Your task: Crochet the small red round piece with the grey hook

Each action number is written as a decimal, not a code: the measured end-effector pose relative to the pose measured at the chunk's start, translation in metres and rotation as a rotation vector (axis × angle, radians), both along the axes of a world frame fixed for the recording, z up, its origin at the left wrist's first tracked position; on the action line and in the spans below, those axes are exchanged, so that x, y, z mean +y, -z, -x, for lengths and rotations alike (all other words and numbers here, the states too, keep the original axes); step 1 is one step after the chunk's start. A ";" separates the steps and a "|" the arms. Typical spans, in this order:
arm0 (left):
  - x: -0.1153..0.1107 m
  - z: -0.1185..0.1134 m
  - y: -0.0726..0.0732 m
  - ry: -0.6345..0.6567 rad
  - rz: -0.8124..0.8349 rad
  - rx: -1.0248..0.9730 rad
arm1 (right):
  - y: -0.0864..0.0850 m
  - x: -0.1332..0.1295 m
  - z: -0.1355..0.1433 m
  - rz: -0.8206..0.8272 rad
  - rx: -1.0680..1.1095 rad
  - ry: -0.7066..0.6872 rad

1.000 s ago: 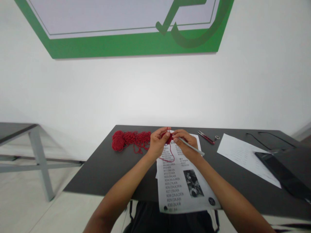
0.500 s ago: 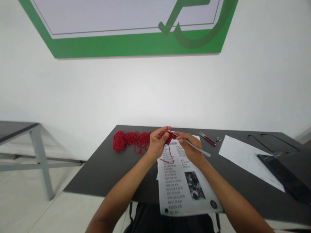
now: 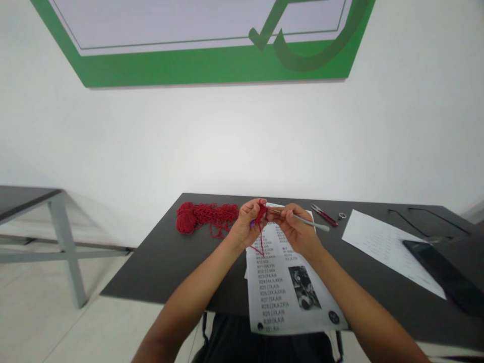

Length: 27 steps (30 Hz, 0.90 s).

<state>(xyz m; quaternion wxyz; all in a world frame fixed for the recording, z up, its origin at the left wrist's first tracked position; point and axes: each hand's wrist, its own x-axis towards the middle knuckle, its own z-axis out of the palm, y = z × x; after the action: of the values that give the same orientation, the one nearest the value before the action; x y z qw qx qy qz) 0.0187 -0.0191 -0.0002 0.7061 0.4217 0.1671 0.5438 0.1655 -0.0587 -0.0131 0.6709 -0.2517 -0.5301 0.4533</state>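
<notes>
Here, above the printed sheet (image 3: 278, 317), the right hand (image 3: 297, 229) grips a slender grey hook (image 3: 315, 225), long axis slanting, tip leftward. The left hand (image 3: 246, 221) pinches red yarn fabric (image 3: 261, 211).

We see red yarn (image 3: 186, 218), a grey hook (image 3: 314, 224) and a black table (image 3: 151, 275). The near paper (image 3: 276, 315) is white with black letters. The far sign (image 3: 212, 69) wears 2 greens, bright and dark.

Hands (image 3: 245, 222) partly hide the red yarnwork (image 3: 260, 212), its detail seemingly too small to tell; the sign (image 3: 212, 70) is cropped above.
</notes>
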 end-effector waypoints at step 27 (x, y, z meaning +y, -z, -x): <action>-0.010 -0.013 0.009 -0.569 -0.436 0.587 | -0.007 -0.002 -0.003 -0.108 -0.245 0.531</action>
<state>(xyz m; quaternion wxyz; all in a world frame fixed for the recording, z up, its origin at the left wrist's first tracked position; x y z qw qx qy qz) 0.0314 -0.0289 -0.0090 0.3463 0.6337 0.3507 0.5962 0.1686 -0.0604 -0.0058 0.7095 -0.3983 -0.5461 0.1996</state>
